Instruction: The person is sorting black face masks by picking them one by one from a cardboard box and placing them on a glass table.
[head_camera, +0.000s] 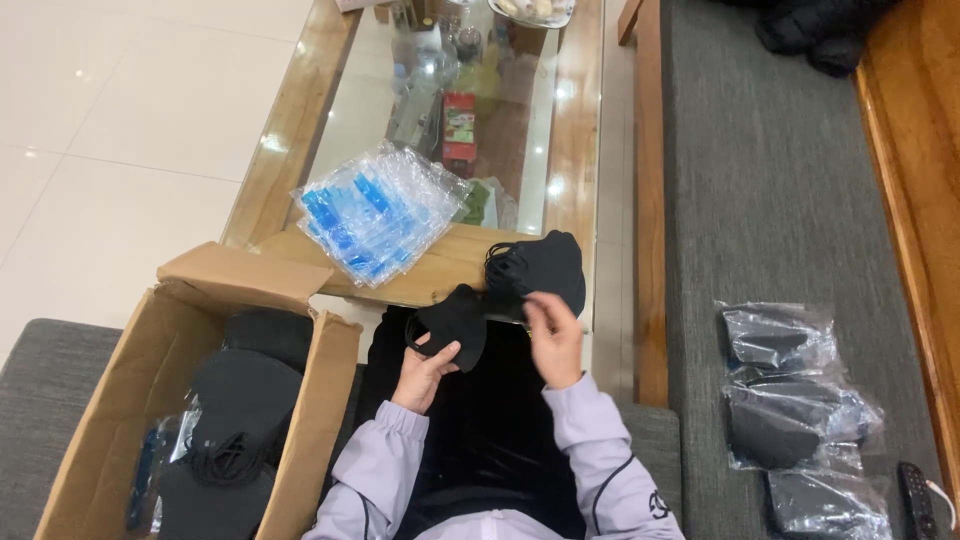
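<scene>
The left hand (425, 372) grips a black face mask (455, 322) above the lap, off the surface's near edge; the right hand (555, 335) pinches its ear loop. Best keep the loop untangled and taut.

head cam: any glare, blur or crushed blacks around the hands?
Head view: bright ceiling-light glare spots on the glass table and the white floor tiles; right hand slightly motion-blurred, left hand sharper; the black mask it holds and the stack of masks on the table edge lose fold detail in dark tones; bagged masks on the sofa show plastic sheen; mild wide-angle bending at the edges.
</scene>
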